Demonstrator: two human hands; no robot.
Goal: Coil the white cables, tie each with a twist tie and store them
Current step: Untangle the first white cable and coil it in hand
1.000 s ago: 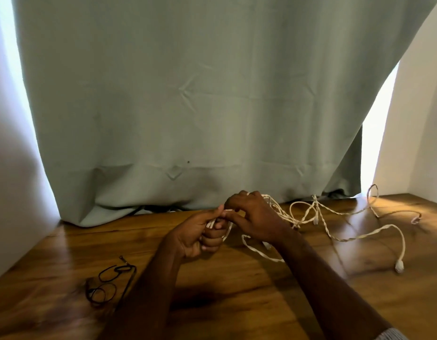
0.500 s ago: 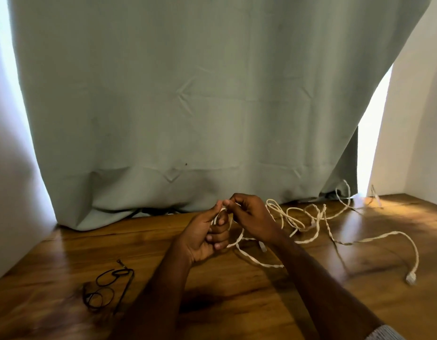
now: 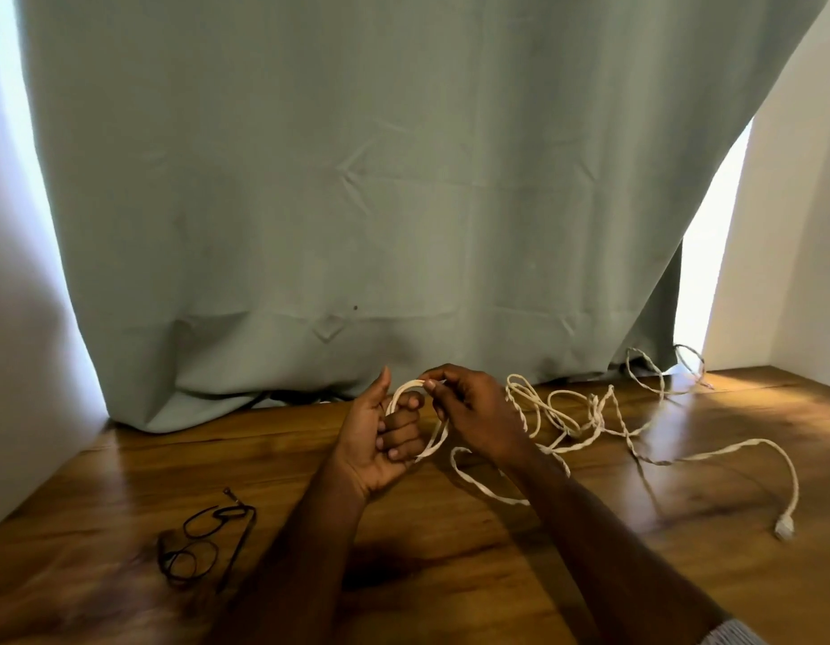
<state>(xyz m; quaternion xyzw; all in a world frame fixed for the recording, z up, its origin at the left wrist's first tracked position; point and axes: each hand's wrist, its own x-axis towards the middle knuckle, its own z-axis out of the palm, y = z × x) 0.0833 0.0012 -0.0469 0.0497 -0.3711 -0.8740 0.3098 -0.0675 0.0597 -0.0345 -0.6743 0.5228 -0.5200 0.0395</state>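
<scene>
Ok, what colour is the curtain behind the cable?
Pale grey-green, plain, no pattern; the curtain fills the head view.

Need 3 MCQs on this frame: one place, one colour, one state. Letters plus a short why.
1. Where are the black twist ties?
A. left of the hands on the table
B. under the curtain
C. beside the plug

2. What colour is the curtain?
A. red
B. grey-green
C. black

3. What is the left hand doing?
A. lying flat
B. pointing
C. holding a loop of white cable

Key: 1 A, they lie by the left forearm. 2 B, pale grey-green cloth. 3 C, fingers curl round the loop while the right hand pinches it.
</scene>
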